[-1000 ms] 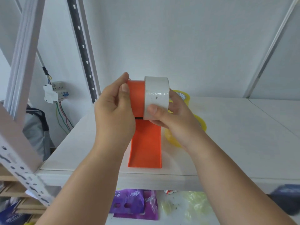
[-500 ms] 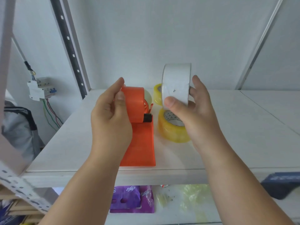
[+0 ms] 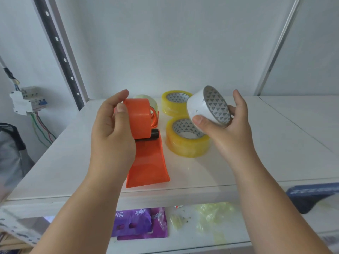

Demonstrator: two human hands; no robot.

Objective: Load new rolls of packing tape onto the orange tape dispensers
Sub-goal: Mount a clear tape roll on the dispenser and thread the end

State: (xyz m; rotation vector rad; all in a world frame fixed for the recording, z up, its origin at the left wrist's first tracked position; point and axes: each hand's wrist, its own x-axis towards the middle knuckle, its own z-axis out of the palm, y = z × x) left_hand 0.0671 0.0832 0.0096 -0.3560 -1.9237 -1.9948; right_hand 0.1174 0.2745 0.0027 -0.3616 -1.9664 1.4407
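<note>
An orange tape dispenser [image 3: 145, 143] stands on the white shelf [image 3: 256, 153], its flared foot toward me. My left hand [image 3: 111, 129] grips its curved top cover from the left, thumb on the front. A pale roll [image 3: 149, 102] peeks out behind the cover. My right hand [image 3: 229, 129] holds a white tape roll [image 3: 198, 109] to the right of the dispenser, tilted so its patterned core faces up and right. Two yellow tape rolls lie flat behind it, one near [image 3: 187, 145] and one farther back [image 3: 174, 103].
A slotted shelf upright [image 3: 60, 52] rises at the left, with a circuit breaker and wires [image 3: 27, 101] on the wall beside it. Below the shelf edge lie purple packets [image 3: 139, 222] and yellowish plastic bags [image 3: 212, 215]. A dark blue object [image 3: 311, 195] sits at the right edge.
My right hand pulled the white roll away from the dispenser, out to the right, and tilted it so its core shows. My left hand kept its hold on the dispenser.
</note>
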